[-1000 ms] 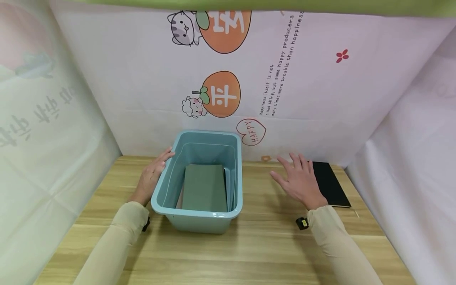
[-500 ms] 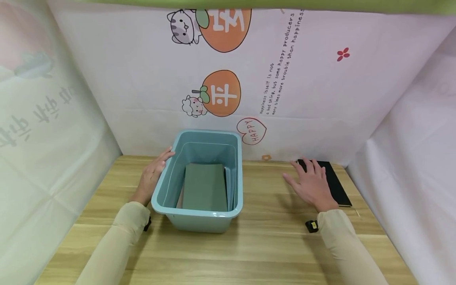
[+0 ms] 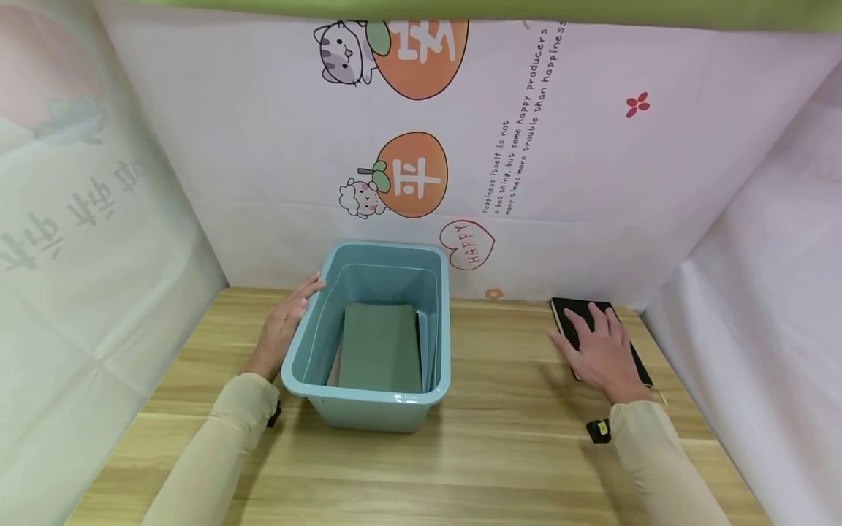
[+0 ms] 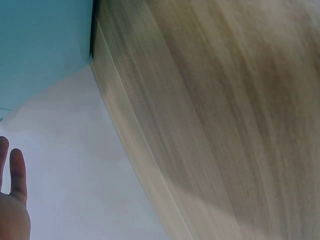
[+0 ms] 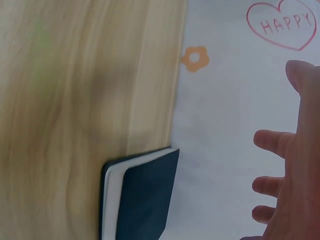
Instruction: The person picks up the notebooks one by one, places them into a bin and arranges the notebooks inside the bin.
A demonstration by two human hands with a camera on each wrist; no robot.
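Note:
A light blue plastic bin (image 3: 368, 410) stands left of the middle of the table. My left hand (image 3: 279, 329) lies along its left side, fingers fairly straight, fingertips right at the rim. Inside the bin lies a grey-green book (image 3: 381, 347), with other flat items partly hidden beneath and beside it. At the back right, a black notebook (image 3: 566, 310) lies flat on the table. Over it is my right hand (image 3: 601, 354), fingers spread and loosely bent, holding nothing. In the right wrist view the notebook (image 5: 147, 195) shows its pale page edges, with the fingers apart from it.
The wood table (image 3: 500, 467) runs up to a white printed cloth (image 3: 572, 183) at the back. White cloth walls also close in the left and right sides. A thin pale ribbon (image 3: 663, 397) pokes out at the notebook's near right corner.
My right hand has moved to the right, from beside the black notebook to over it, uncovering the notebook's left edge. The left hand and the bin have stayed put.

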